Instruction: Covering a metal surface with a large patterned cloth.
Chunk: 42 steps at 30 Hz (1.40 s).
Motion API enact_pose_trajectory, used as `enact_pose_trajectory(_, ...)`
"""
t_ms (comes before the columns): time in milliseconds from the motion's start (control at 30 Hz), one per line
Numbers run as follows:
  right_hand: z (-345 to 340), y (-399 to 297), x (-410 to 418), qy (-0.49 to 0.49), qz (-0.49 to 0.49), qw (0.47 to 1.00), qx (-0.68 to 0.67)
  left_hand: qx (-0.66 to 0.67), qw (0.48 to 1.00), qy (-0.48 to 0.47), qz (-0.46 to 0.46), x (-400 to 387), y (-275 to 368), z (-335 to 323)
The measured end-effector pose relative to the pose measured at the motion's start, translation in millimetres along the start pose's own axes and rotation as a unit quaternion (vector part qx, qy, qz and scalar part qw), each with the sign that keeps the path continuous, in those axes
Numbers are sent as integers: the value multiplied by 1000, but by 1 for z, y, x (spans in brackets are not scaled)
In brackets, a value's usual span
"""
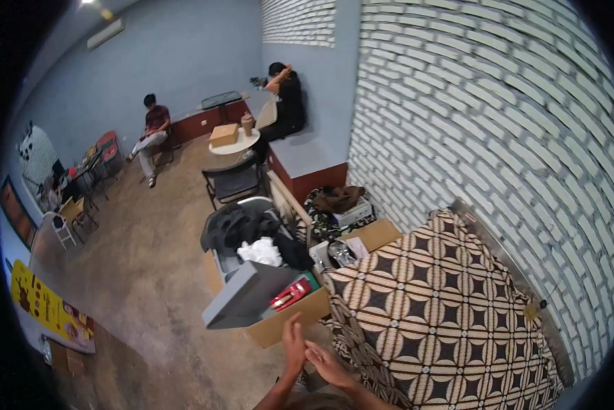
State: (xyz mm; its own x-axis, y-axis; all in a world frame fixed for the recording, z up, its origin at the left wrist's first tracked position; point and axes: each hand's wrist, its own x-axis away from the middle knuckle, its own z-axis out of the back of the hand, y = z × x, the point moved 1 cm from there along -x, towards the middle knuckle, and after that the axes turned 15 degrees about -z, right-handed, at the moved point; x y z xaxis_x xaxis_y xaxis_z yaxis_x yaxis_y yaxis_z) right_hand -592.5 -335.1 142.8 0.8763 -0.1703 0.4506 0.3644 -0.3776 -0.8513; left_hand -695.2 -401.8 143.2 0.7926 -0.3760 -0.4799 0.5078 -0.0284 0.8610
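Observation:
My left hand (293, 342) is raised at the bottom middle, fingers extended upward. Against its palm side rests my right hand (329, 363), slightly cupped, and no object shows in either. Just beyond them stands a cardboard box (273, 329). A grey box lid or panel (235, 300) sticks out of it at a tilt, beside a red packaged item (290, 294). Crumpled white material (260, 252) and dark fabric (235, 225) lie heaped behind. To the right, a brown-and-cream batik-patterned cloth (430, 312) covers a large surface.
An open carton (371, 234) stands near the white brick wall (471, 113). A black folding chair (232, 182) and a round table (235, 147) are farther off. One person (156, 123) sits at the back, another (289, 100) on a ledge. A yellow printed banner (51, 307) is at left.

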Motion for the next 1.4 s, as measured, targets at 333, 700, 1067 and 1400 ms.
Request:
enact_pose_trajectory(333,-55,-20,-93,85,-14,992,91,45,989,71,121,43,-77,127)
enact_pose_trajectory(700,-10,-45,-172,174,-46,982,51,92,976,-141,140,-48,-32,139)
enact_pose_trajectory(1067,56,-138,-252,367,175,909,98,241,956,-147,78,-197,13,72)
enact_pose_trajectory(1400,38,-151,-269,275,290,864,307,159,981,-108,-16,-230,18,41)
